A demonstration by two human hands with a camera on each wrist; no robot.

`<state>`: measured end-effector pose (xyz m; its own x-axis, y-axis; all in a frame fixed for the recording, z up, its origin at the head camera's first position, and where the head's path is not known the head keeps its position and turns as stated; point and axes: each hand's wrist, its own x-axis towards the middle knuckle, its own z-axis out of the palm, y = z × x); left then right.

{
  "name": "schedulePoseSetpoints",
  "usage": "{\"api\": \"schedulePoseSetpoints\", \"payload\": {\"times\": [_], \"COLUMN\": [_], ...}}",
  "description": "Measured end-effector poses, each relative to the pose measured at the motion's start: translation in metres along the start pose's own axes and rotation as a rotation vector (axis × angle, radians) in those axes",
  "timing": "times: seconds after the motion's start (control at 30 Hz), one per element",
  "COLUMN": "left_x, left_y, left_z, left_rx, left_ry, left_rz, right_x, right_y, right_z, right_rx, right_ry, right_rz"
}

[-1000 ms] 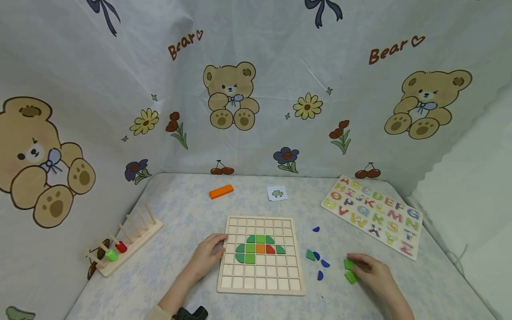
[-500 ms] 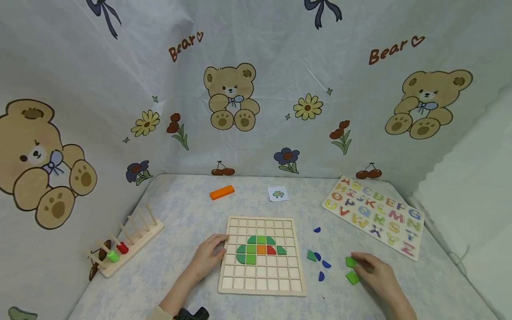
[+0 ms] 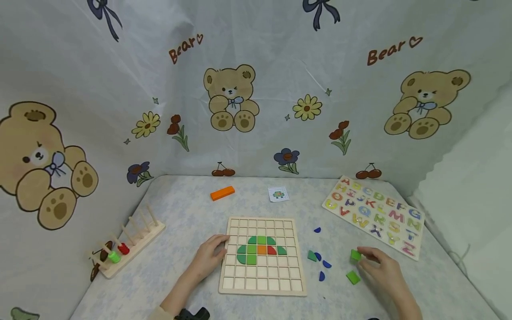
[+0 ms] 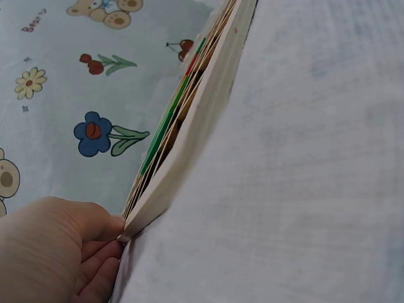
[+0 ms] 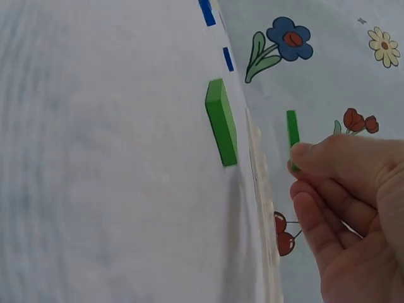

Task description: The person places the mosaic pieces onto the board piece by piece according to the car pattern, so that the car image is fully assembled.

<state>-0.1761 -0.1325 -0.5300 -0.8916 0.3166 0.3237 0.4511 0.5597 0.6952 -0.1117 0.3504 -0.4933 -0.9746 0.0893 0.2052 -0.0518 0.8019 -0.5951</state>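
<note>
A wooden grid board [image 3: 236,284] lies mid-table, with green, orange and red tiles forming a shape in its cells. At its left edge is my left hand [image 3: 208,258]; in the left wrist view the thumb and curled fingers grip the board's rim [image 4: 189,158]. To the right of the board, my right hand [image 3: 382,269] pinches a green square tile [image 3: 355,255] between thumb and fingertip. The right wrist view shows this tile [image 5: 292,126] raised off the table. A second green square tile [image 3: 353,278] lies just below it on the table.
Several blue half-round pieces [image 3: 326,264] and a dark green piece [image 3: 312,255] lie right of the board. Behind are an orange block [image 3: 222,193] and a pattern card [image 3: 278,194]. A peg rack [image 3: 138,249] stands left; an alphabet board [image 3: 376,218] lies back right.
My right hand has lifted one green square tile from the table, moving slightly up and right, away from the other tile. The left hand stays at the board's edge.
</note>
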Motion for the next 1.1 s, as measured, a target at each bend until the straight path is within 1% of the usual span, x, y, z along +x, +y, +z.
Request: {"api": "schedulePoseSetpoints", "payload": {"times": [0.13,0.27,0.4,0.53,0.67,0.83,0.93,1.1], "left_x": [-0.001,-0.001,0.0,0.0,-0.001,0.0,0.0,0.0], "left_y": [0.0,0.0,0.001,0.0,0.0,-0.001,-0.001,-0.001], "left_z": [-0.001,-0.001,-0.001,-0.001,-0.001,0.0,0.0,0.0], "left_rx": [0.002,0.004,0.002,-0.001,0.0,0.001,0.004,0.007], "left_ry": [-0.001,-0.006,-0.009,-0.008,-0.008,-0.005,-0.003,-0.004], "left_rz": [0.002,-0.006,-0.009,-0.008,-0.003,0.004,0.006,0.005], "right_x": [0.004,0.007,0.008,0.007,0.009,0.015,0.018,0.023], "right_y": [-0.003,-0.008,-0.016,-0.027,-0.042,-0.061,-0.071,-0.085], "right_z": [-0.007,-0.01,-0.013,-0.012,-0.006,0.004,0.012,0.031], "right_rx": [-0.015,-0.038,-0.039,-0.025,-0.014,0.01,0.031,0.059], "right_ry": [0.012,0.019,0.019,0.025,0.016,-0.015,-0.024,-0.019], "right_rz": [-0.05,-0.062,-0.074,-0.131,-0.191,-0.228,-0.256,-0.347]}}
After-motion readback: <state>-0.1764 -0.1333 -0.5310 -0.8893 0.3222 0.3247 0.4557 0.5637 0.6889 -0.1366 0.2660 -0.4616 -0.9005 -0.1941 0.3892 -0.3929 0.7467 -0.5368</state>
